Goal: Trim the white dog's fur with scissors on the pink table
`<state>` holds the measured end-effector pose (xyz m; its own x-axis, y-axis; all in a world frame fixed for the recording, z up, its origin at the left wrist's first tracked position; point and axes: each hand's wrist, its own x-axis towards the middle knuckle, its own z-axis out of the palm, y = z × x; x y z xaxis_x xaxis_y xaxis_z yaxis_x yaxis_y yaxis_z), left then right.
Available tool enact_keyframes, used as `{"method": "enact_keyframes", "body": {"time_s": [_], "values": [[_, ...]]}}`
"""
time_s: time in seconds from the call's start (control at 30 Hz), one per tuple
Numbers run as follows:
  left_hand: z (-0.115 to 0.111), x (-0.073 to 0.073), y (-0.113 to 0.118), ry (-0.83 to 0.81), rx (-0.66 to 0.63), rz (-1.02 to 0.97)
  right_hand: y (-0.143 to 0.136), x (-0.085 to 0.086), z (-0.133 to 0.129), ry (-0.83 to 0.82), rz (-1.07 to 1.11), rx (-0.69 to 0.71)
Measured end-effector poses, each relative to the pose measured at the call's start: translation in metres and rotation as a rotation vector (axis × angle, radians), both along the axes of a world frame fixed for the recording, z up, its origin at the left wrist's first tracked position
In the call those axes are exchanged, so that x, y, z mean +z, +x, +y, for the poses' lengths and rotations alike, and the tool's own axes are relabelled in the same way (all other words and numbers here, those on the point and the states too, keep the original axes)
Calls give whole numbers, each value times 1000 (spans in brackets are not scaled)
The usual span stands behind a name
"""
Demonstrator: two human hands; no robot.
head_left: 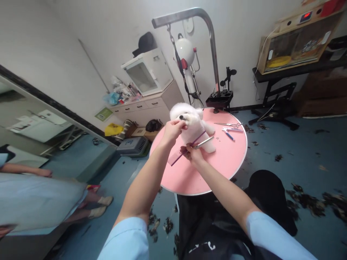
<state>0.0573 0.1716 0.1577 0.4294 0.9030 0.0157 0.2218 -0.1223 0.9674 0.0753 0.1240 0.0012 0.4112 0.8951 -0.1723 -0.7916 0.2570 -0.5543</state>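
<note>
A white fluffy dog sits on a round pink grooming table, facing towards me. My left hand is closed at the side of its muzzle, fingers pinched on the fur below the black nose. Lower down, in front of the dog's chest, my right hand is closed around a purple-spined comb. The same hand also holds scissors, whose blades point to the right. On the table's right side lie another pair of scissors and blue-handled clippers.
A metal grooming arm with a hanging strap rises behind the table, beside a black tool holder. Dark hair clumps litter the blue floor. Someone in a light blue apron is at left. A grey pet carrier stands behind.
</note>
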Motion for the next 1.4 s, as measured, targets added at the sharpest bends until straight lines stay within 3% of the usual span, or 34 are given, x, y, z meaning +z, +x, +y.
{"method": "enact_keyframes", "body": {"time_s": [0.13,0.23,0.4,0.47,0.57,0.7,0.77,0.9,1.0,1.4], "values": [[-1,3,0,-11,30,-13,3,5,-1,55,-27,80],[3,2,-2,-8,42,-27,4,-17,-34,72,-73,129],[9,-3,0,0,23,-36,34,-58,-90,-286,-77,53],[8,-4,2,11,15,-24,46,-62,-105,-412,-160,184],[7,-4,3,27,-4,-14,52,-57,-117,-438,-272,366],[8,-6,3,30,-13,-20,41,-37,-99,-190,-259,365],[9,-8,3,33,-15,-21,36,-27,-78,-95,-406,304],[10,-10,2,49,-28,-17,36,-15,-38,-315,-889,40],[9,-10,1,46,-25,-22,35,-16,-25,-475,-1088,-40],[6,-10,1,28,-25,-35,41,-28,-25,-428,-1134,-67]]}}
